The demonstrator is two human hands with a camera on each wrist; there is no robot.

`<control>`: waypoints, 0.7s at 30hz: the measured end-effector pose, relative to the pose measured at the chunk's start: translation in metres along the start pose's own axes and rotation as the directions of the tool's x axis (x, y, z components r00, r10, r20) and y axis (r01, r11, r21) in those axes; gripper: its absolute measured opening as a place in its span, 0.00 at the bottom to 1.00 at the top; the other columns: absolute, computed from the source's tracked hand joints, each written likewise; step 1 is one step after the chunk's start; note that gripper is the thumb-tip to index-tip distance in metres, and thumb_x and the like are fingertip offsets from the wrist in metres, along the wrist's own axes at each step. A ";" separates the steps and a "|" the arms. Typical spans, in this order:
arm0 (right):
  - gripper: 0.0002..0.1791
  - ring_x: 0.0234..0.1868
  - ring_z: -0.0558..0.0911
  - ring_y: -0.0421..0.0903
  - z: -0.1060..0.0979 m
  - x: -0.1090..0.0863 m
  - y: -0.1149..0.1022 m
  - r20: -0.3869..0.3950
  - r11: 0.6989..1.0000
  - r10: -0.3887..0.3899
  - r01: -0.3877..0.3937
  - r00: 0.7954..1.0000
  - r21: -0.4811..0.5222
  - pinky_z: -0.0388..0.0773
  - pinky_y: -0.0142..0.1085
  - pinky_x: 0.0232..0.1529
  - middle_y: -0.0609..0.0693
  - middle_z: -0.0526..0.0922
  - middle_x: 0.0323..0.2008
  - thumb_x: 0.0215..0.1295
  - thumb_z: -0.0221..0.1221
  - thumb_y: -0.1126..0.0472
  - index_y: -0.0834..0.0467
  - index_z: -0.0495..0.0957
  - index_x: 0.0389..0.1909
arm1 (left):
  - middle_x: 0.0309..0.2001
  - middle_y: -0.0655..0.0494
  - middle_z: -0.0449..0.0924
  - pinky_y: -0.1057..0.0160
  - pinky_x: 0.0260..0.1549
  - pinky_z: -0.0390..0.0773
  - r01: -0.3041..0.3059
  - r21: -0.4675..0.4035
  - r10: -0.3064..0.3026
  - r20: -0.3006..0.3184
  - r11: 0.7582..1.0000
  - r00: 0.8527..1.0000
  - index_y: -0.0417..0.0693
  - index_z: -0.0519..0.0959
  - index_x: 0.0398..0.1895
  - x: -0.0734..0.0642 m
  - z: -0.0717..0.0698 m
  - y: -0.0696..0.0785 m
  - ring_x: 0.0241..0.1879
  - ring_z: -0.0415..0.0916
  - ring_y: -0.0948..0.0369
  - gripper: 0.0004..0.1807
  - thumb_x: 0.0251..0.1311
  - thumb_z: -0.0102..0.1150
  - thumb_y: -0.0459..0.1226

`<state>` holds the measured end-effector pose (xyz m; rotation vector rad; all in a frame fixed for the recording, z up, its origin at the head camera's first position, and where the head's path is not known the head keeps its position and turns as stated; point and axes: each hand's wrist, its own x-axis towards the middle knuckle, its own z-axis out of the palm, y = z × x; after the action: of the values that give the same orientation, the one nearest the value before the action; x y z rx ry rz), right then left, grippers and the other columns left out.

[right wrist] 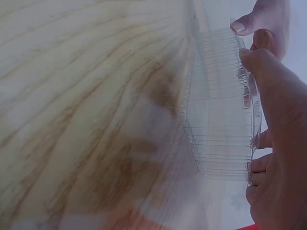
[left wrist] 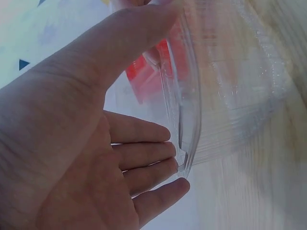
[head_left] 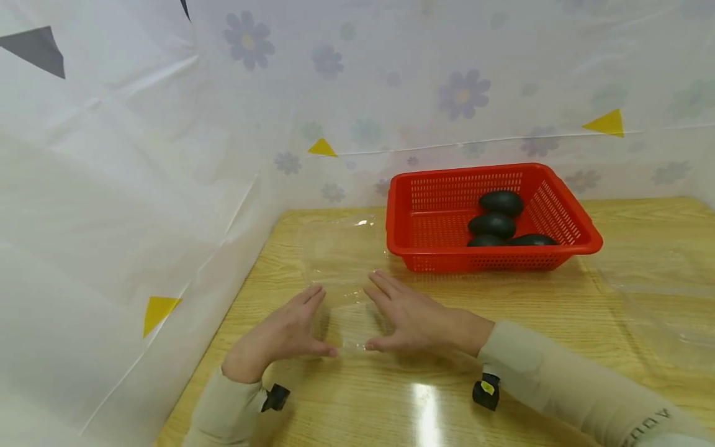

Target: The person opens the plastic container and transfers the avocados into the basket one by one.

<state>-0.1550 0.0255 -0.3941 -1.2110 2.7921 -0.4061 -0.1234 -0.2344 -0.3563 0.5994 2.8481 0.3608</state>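
A clear plastic clamshell box (head_left: 350, 326) stands on the table between the two hands, and its raised lid (head_left: 341, 248) leans out toward the back. My left hand (head_left: 287, 329) is at the box's left side; in the left wrist view its extended fingertips (left wrist: 160, 199) lie along the clear rim (left wrist: 194, 105). On the opposite side, my right hand (head_left: 410, 316) spans the box with thumb and fingers apart. The right wrist view shows the box's ribbed wall (right wrist: 218, 105), with the right thumb (right wrist: 249, 57) and fingers at its rim.
Behind and to the right, a red plastic basket (head_left: 491, 251) holds several dark avocados (head_left: 491, 225). More clear plastic packaging (head_left: 670, 304) lies at the table's right. White sheeting (head_left: 139, 155) hangs along the left, and a flower-printed sheet (head_left: 391, 74) along the back.
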 end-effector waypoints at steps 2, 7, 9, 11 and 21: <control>0.58 0.80 0.45 0.56 0.000 0.002 0.001 -0.003 1.000 -0.001 0.001 1.000 -0.004 0.55 0.49 0.76 0.57 0.44 0.80 0.59 0.54 0.24 0.59 0.51 0.78 | 0.75 0.36 0.54 0.46 0.71 0.61 0.007 -0.004 -0.007 0.002 1.000 1.000 0.30 0.57 0.73 0.002 0.000 -0.002 0.75 0.56 0.43 0.61 0.44 0.77 0.56; 0.58 0.80 0.45 0.57 -0.002 0.009 0.002 0.015 1.000 0.009 -0.009 1.000 0.016 0.53 0.50 0.77 0.58 0.44 0.80 0.59 0.55 0.25 0.59 0.51 0.78 | 0.76 0.37 0.54 0.45 0.71 0.62 0.019 -0.028 -0.019 0.008 0.999 1.000 0.30 0.56 0.74 0.006 -0.001 -0.008 0.75 0.55 0.43 0.61 0.45 0.77 0.54; 0.58 0.80 0.44 0.56 -0.004 0.012 0.002 0.023 0.999 0.027 -0.028 0.999 0.036 0.52 0.50 0.77 0.58 0.44 0.80 0.59 0.55 0.26 0.59 0.50 0.78 | 0.76 0.38 0.53 0.45 0.70 0.62 0.020 -0.040 -0.020 0.005 0.999 1.000 0.31 0.55 0.75 0.009 -0.001 -0.011 0.75 0.54 0.43 0.60 0.46 0.77 0.53; 0.58 0.81 0.43 0.56 -0.005 0.014 0.002 0.033 0.997 0.049 -0.050 0.998 0.053 0.51 0.50 0.77 0.57 0.42 0.80 0.59 0.56 0.26 0.59 0.48 0.78 | 0.77 0.39 0.51 0.45 0.71 0.61 0.015 -0.049 -0.015 -0.006 0.999 1.000 0.33 0.54 0.76 0.012 0.001 -0.015 0.76 0.53 0.43 0.59 0.47 0.76 0.52; 0.56 0.80 0.45 0.57 -0.014 0.008 0.002 0.011 0.991 0.032 -0.033 0.999 0.127 0.53 0.55 0.76 0.56 0.44 0.80 0.59 0.60 0.30 0.56 0.50 0.78 | 0.74 0.29 0.53 0.32 0.65 0.62 -0.115 0.047 0.121 -0.155 0.992 0.980 0.26 0.56 0.72 0.008 0.017 -0.027 0.74 0.54 0.38 0.54 0.50 0.71 0.49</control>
<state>-0.1637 0.0241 -0.3809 -1.1365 2.7272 -0.5645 -0.1360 -0.2523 -0.3809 0.7832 2.9832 0.3910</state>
